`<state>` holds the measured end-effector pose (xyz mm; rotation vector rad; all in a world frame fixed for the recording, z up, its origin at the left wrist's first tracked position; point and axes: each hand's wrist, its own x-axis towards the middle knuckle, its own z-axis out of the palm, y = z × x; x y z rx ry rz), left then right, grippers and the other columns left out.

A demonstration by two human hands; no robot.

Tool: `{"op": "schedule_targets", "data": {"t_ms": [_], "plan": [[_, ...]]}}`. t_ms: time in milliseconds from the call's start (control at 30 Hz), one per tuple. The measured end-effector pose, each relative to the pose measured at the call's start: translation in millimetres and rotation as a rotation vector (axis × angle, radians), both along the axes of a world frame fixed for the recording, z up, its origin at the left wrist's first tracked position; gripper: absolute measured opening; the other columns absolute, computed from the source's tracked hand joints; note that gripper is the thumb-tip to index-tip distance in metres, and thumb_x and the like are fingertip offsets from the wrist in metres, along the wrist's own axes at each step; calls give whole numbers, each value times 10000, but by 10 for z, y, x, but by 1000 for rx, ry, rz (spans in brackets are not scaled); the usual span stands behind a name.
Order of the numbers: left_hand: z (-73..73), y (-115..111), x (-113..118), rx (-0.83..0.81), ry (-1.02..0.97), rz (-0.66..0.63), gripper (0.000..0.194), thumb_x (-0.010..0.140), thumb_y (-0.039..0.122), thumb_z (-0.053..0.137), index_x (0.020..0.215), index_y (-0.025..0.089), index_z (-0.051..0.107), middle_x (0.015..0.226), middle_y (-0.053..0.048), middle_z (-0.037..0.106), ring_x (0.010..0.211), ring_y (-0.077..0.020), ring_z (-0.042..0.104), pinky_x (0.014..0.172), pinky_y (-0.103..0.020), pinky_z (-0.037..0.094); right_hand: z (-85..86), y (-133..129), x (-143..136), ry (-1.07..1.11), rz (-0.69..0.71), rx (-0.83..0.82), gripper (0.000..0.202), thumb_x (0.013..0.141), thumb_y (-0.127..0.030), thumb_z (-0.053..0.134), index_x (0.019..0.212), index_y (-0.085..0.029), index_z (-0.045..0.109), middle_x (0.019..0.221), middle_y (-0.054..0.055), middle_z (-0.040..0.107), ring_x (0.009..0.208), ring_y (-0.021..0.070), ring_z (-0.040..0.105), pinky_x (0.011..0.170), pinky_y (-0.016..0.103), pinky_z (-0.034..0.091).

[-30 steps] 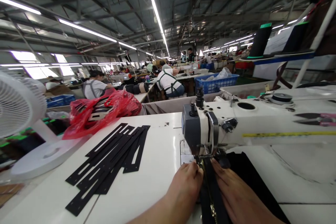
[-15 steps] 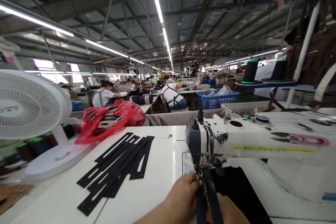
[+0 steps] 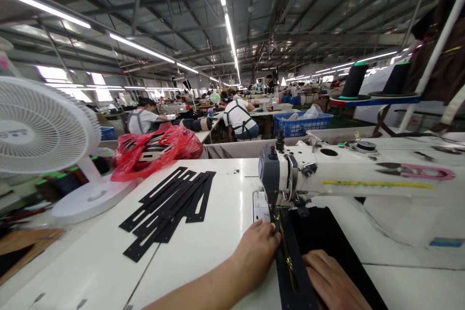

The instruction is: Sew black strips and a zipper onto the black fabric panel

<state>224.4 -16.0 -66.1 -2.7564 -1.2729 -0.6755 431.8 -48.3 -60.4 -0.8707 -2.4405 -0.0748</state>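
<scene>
My left hand (image 3: pixel 256 252) is closed on the left edge of a black strip with a gold zipper (image 3: pixel 286 252), just in front of the sewing machine's (image 3: pixel 281 179) needle area. The strip runs under the machine's head toward me, its gold puller in view. My right hand (image 3: pixel 332 278) lies flat with fingers stretched at the strip's right edge, over the black fabric (image 3: pixel 319 232). Several black slotted pieces (image 3: pixel 170 208) lie fanned out on the white table (image 3: pixel 203 261) to the left.
A white fan (image 3: pixel 47 131) and a red plastic bag (image 3: pixel 156 150) stand at the left. Pink-handled snips (image 3: pixel 417 170) lie on the machine arm. Thread cones (image 3: pixel 356 82) are behind it. A blue basket (image 3: pixel 303 125) and people at work are farther back.
The view has tilted down. My right hand has come out from beneath the strip and now lies on the black fabric. More of the zipper and its puller shows.
</scene>
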Motion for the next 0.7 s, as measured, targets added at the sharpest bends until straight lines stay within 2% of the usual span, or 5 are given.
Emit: {"op": "schedule_targets", "data": {"t_ms": [133, 233, 433, 700], "plan": [[-29, -136, 52, 142, 47, -25, 257, 801, 78, 539, 1055, 91, 578, 1150, -141, 598, 1064, -233, 575, 994, -387, 435, -16, 163, -20, -116, -4, 42, 459, 853, -178, 410, 1307, -125, 451, 1291, 150, 505, 1210, 244, 457, 967, 422, 430], [-70, -155, 61, 182, 23, -5, 230, 830, 85, 525, 1052, 92, 583, 1142, -129, 610, 1052, -226, 587, 996, -364, 440, -73, 256, -37, -202, 51, -5, 503, 871, -217, 409, 1368, -143, 381, 1338, 138, 456, 1224, 256, 439, 974, 448, 417], [-137, -85, 43, 263, 3, -23, 184, 896, 103, 445, 993, 86, 600, 1082, -127, 634, 991, -232, 618, 936, -373, 491, -141, 287, -10, -172, 82, 1, 554, 841, -180, 435, 1386, -135, 348, 1364, 142, 411, 1255, 263, 392, 990, 436, 399], [-69, 22, 49, 223, -49, -43, 175, 915, 115, 433, 967, 83, 597, 1002, -121, 635, 968, -212, 611, 939, -380, 486, -170, 413, -30, -128, 82, -19, 572, 834, -172, 460, 1392, -149, 339, 1373, 133, 400, 1256, 258, 390, 1005, 429, 388]]}}
